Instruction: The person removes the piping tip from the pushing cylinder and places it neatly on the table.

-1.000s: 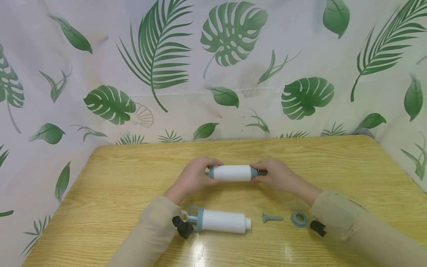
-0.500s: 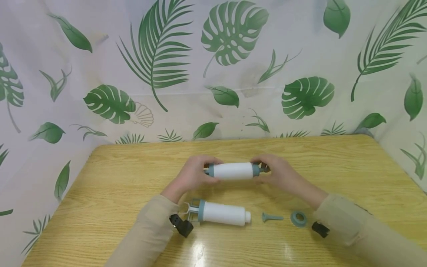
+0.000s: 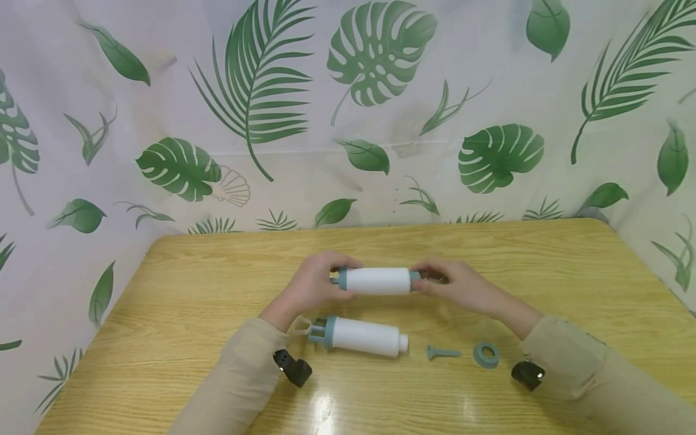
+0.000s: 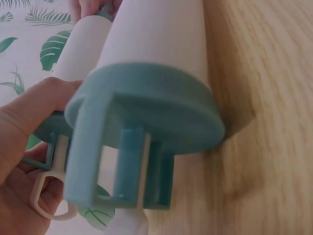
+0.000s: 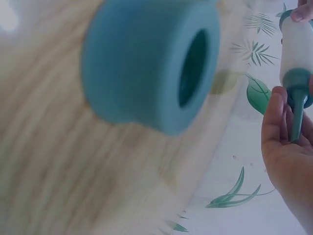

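Both hands hold a white icing syringe (image 3: 377, 281) with blue-green end caps crosswise over the table. My left hand (image 3: 316, 281) grips its capped end, where the white ring handle (image 4: 53, 196) shows in the left wrist view. My right hand (image 3: 455, 283) pinches the blue-green collar at the other end, and a long thin nozzle (image 5: 297, 117) runs between its fingers in the right wrist view. A second white syringe (image 3: 367, 336) lies on the table beside my left wrist, its blue-green finger-grip cap (image 4: 146, 105) large in the left wrist view.
To the right of the lying syringe are a loose blue-green nozzle (image 3: 444, 351) and a ring collar (image 3: 486, 355), the collar close to my right wrist camera (image 3: 527, 375). A leaf-patterned curtain (image 3: 380, 121) rises behind the wooden table (image 3: 217, 284).
The lying syringe has shifted away from the person's side. The held syringe tilted slightly, then levelled. My right hand has drawn a little to the right, fingers now around the collar and nozzle.
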Tool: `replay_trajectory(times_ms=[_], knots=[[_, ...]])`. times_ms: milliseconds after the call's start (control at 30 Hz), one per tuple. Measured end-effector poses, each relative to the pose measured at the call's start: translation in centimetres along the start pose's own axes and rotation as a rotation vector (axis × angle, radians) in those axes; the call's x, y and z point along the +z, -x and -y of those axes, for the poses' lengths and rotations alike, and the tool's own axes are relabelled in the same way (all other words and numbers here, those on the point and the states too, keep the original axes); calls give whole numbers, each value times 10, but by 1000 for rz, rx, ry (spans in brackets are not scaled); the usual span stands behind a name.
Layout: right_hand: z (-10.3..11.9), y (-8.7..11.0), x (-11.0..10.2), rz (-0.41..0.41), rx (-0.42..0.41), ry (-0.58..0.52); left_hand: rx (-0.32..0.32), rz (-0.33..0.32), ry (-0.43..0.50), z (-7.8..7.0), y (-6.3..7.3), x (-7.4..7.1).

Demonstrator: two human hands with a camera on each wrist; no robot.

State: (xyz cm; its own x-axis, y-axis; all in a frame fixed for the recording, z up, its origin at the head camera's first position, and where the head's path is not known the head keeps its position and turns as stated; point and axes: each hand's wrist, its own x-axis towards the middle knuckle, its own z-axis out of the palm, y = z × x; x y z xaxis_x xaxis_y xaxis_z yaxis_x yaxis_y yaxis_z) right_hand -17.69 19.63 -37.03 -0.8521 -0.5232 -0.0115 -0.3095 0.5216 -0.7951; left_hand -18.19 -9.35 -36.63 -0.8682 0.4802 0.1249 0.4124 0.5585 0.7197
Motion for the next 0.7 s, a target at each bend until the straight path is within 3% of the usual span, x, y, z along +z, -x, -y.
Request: replay_trajectory(times_ms=[200, 467, 700], knots=[[-2, -1, 1, -2, -28, 3, -11, 10, 4, 1, 1, 1], [-2, 0, 0, 69, 89, -39, -37, 32, 18, 5, 2, 4], [-4, 0, 2, 44, 41, -3, -25, 38, 7, 5, 2, 5]])
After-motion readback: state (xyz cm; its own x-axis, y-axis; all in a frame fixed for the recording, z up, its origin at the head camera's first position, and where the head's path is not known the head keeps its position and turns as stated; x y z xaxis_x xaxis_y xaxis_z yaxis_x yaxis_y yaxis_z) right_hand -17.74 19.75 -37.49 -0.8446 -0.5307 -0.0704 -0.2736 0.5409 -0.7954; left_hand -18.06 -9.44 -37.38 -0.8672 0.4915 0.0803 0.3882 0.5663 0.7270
